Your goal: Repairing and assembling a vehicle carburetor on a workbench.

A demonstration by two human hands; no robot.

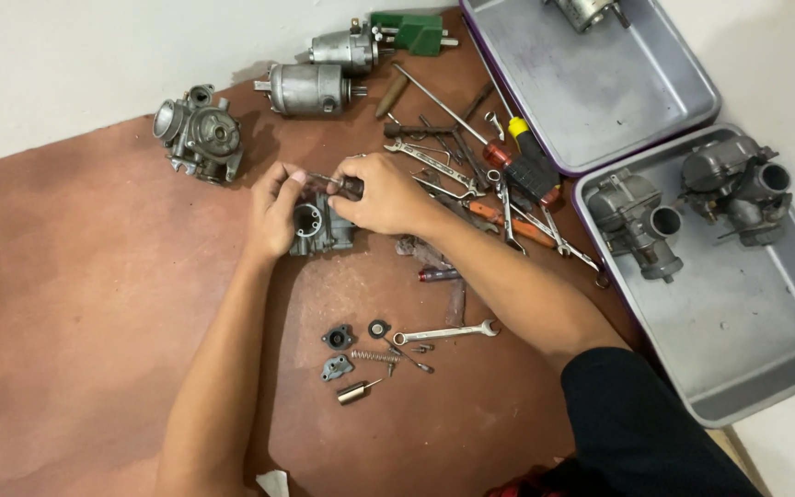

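A small grey carburetor body (316, 224) is held between both hands on the brown mat (75, 304). The left hand (275, 212) is closed around its left side, thumb and fingers wrapped against the casting, with the round bore showing just beside the palm. The right hand (381, 195) is closed in a pinching grip on a dark-handled screwdriver (340, 185), which is laid across the top of the carburetor body, its tip reaching toward the left fingertips. Below the hands, well apart from them, small removed parts are spread out: two dark gaskets or flanges, a coil spring (374, 355), a brass-coloured jet (357, 391) and a combination wrench (445, 331). To the right of the grip a heap of wrenches and screwdrivers (471, 175) is piled. Above left another carburetor (199, 134) is set, and above it two cylindrical motors (310, 88). At the right edge two grey metal trays (747, 340) are placed, the nearer one carrying two more carburetors.
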